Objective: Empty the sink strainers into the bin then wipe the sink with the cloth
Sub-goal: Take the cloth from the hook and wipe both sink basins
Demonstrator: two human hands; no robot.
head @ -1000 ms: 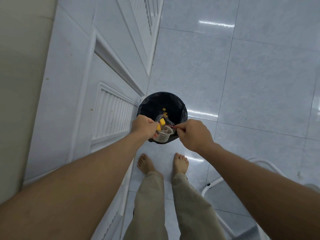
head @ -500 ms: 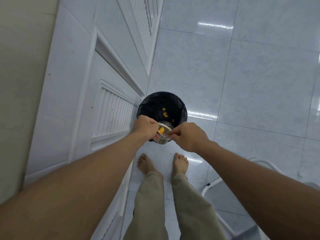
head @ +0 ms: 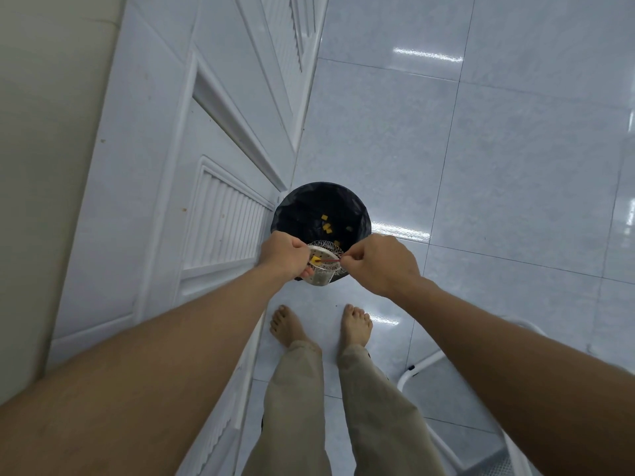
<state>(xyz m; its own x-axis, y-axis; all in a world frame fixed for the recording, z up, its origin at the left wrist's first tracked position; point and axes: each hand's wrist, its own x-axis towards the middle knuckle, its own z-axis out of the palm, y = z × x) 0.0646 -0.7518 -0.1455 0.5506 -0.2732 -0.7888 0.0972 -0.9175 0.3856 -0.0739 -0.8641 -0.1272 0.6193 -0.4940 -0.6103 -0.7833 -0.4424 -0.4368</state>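
A round bin [head: 357,207] with a black liner stands on the floor, with several yellow scraps [head: 326,226] at its bottom. Over its near rim my left hand [head: 283,254] grips a perforated metal sink strainer [head: 321,274], tilted toward me. A yellow scrap [head: 315,260] sits in the strainer. My right hand [head: 379,262] pinches a thin red stick [head: 329,260] whose tip reaches that scrap. A wire mesh strainer [head: 328,247] shows just behind the metal one; who holds it is unclear. No cloth or sink is in view.
White cabinet doors [head: 192,187] with louvred panels rise on the left, next to the bin. A white metal frame [head: 429,367] stands at the lower right on the pale tiled floor [head: 481,149]. My bare feet [head: 316,326] are just short of the bin.
Both hands stayed over the bin's near rim. The right hand drew closer to the strainer, and the red stick now pokes at the yellow scrap. More yellow scraps lie in the bin.
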